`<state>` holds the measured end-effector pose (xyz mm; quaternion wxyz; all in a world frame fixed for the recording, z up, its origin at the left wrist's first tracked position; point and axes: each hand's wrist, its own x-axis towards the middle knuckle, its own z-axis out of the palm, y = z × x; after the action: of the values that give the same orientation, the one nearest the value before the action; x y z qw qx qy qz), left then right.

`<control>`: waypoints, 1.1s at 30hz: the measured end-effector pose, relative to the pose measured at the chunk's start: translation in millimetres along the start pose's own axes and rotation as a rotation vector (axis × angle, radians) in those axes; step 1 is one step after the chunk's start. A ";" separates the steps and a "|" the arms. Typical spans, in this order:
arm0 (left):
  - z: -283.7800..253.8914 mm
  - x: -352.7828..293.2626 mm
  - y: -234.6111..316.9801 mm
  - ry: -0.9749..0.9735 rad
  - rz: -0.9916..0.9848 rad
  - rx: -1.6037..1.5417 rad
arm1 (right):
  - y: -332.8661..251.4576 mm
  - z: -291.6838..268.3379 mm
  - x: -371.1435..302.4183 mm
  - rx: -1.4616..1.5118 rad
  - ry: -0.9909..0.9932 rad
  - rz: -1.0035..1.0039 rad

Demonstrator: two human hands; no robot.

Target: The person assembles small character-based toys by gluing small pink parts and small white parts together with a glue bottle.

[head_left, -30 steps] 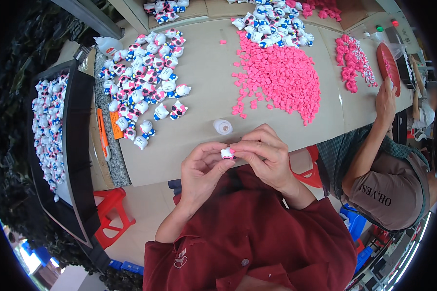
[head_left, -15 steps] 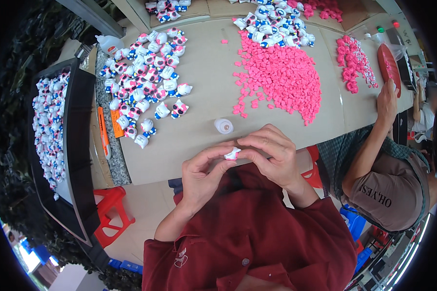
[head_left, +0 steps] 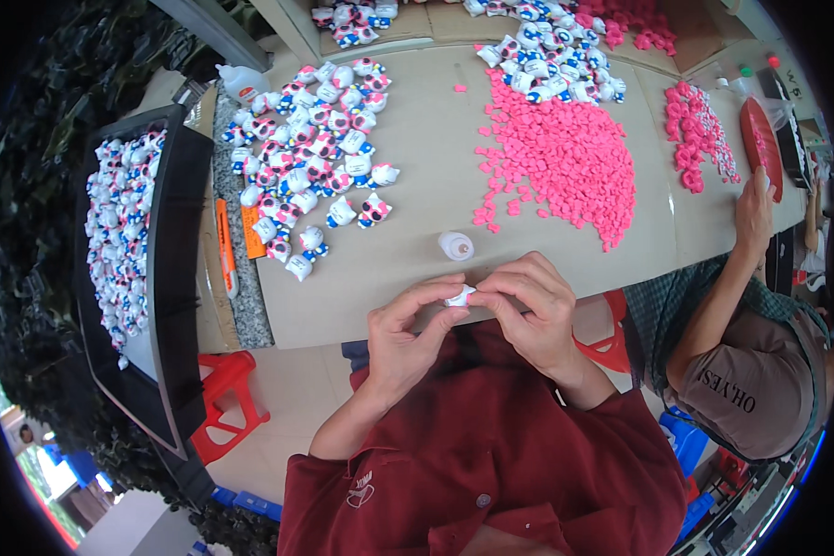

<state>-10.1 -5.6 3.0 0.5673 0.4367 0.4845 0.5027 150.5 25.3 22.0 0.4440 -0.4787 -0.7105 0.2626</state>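
My left hand (head_left: pixel 408 329) pinches a small white cat figurine (head_left: pixel 459 296) between thumb and fingertips, just in front of the table edge. Pink shows along the figurine's side; much of it is hidden by fingers. My right hand (head_left: pixel 536 310) is closed too, its thumb and index finger pressed against the figurine's right side. Whether a small pink piece sits in that pinch cannot be made out. Just beyond my fingers a small whitish bottle (head_left: pixel 455 246) stands on the table (head_left: pixel 408 185).
White, blue and pink cat figurines (head_left: pixel 320 148) spread at left; more fill a black bin (head_left: pixel 178 232). Small pink pieces (head_left: pixel 565 157) form a heap at right, with figurines (head_left: pixel 551 60) behind. An orange cutter (head_left: pixel 225 246) lies left. A co-worker's hand (head_left: pixel 755 208) is near a red tray (head_left: pixel 760 139).
The whole view has shifted, so the table and hands appear farther right. Both hands stay at the figurine, which has turned slightly between the fingers. The co-worker's hand remains near the red tray.
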 end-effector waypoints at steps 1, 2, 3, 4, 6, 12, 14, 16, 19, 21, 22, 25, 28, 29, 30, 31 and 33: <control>-1.7 0.0 1.0 -0.004 -0.006 0.018 | -1.5 0.5 0.7 0.022 -0.017 0.037; -2.4 0.0 1.9 0.000 -0.005 0.022 | -1.9 -0.2 0.4 0.041 -0.036 0.076; -3.1 0.2 3.2 -0.010 0.004 0.046 | -1.4 0.0 -0.1 0.045 -0.037 0.074; -3.9 0.2 4.0 -0.021 0.012 0.068 | -0.7 0.6 -0.6 0.083 -0.057 0.120; -6.0 -1.0 3.1 -0.019 -0.012 0.068 | 0.2 0.6 -0.2 0.121 -0.075 0.164; -21.2 1.6 12.5 -0.047 -0.026 0.087 | -1.9 -4.1 2.5 0.380 -0.229 0.474; -30.2 7.6 18.1 -0.029 -0.008 0.160 | 5.2 -4.1 2.0 0.417 -0.175 0.461; -41.8 23.7 22.5 0.253 0.182 0.416 | 6.0 -3.1 5.9 0.307 -0.101 0.411; -60.2 52.4 36.6 0.412 0.388 0.712 | 4.5 6.2 18.5 0.164 -0.009 0.269; -54.6 67.1 54.5 0.466 0.477 0.928 | 4.5 12.3 23.7 0.110 0.026 0.183; -49.0 76.1 59.2 0.456 0.489 0.922 | 5.8 15.3 25.4 0.083 0.005 0.159; -28.9 113.5 65.1 0.193 0.597 0.902 | 17.4 20.4 21.9 0.039 -0.025 0.072; 8.8 170.8 64.6 -0.016 0.424 0.801 | 19.0 20.8 22.5 0.037 -0.032 -0.021; 21.3 192.5 61.3 -0.062 0.354 0.740 | 17.2 19.3 21.6 0.044 -0.017 -0.045; 28.7 216.2 51.2 -0.084 0.420 0.781 | 16.4 18.7 20.8 0.043 -0.013 -0.055; 33.3 236.1 39.4 -0.104 0.485 0.825 | 16.5 19.8 19.8 0.077 0.018 -0.058; 50.0 260.1 31.0 -0.101 0.501 0.798 | 16.8 20.1 18.1 0.105 0.064 -0.068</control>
<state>41.3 256.0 12.2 0.2391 0.7480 0.4913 0.3767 137.6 49.6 6.1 0.4994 -0.4386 -0.6971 0.2689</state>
